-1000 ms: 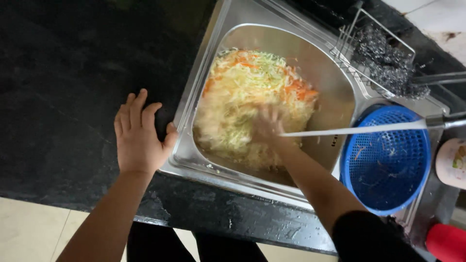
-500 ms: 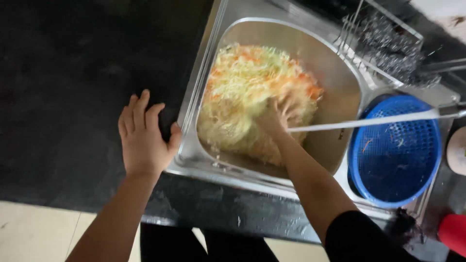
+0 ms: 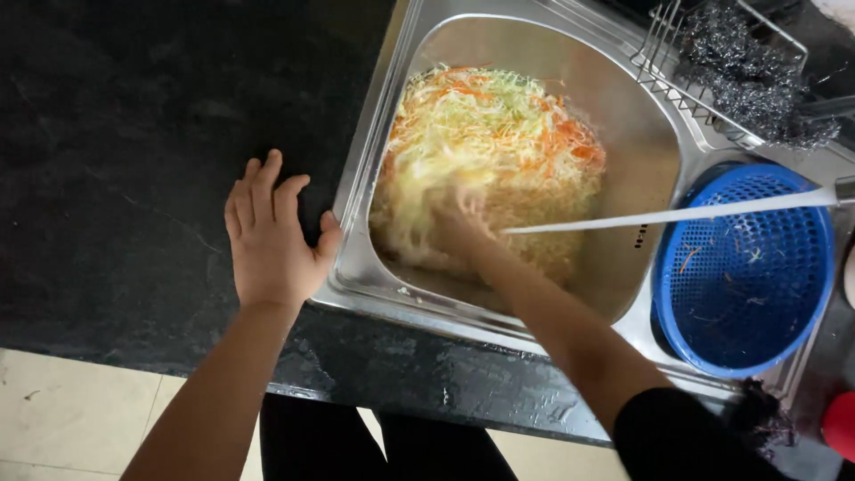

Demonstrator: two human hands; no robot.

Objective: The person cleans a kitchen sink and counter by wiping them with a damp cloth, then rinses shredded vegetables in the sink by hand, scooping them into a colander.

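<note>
A steel sink [image 3: 356, 267] is set into a black stone counter and holds a heap of shredded cabbage and carrot [image 3: 499, 134] in water. My right hand [image 3: 459, 223] is down in the shreds near the front of the basin, blurred, so I cannot tell whether its fingers are closed on any. A thin stream of water [image 3: 668, 214] runs from a tap at the right edge towards that hand. My left hand [image 3: 272, 236] lies flat, fingers apart, on the counter with its thumb against the sink's left rim.
A blue plastic colander [image 3: 744, 267] sits in the small right basin. A wire rack [image 3: 677, 53] with steel scouring pads [image 3: 757, 76] stands at the back right. The black counter [image 3: 125, 151] stretches to the left; a red object [image 3: 839, 426] shows at the lower right edge.
My right hand has swept through the shreds from the right side of the basin towards the front left. The left hand has stayed on the counter by the rim.
</note>
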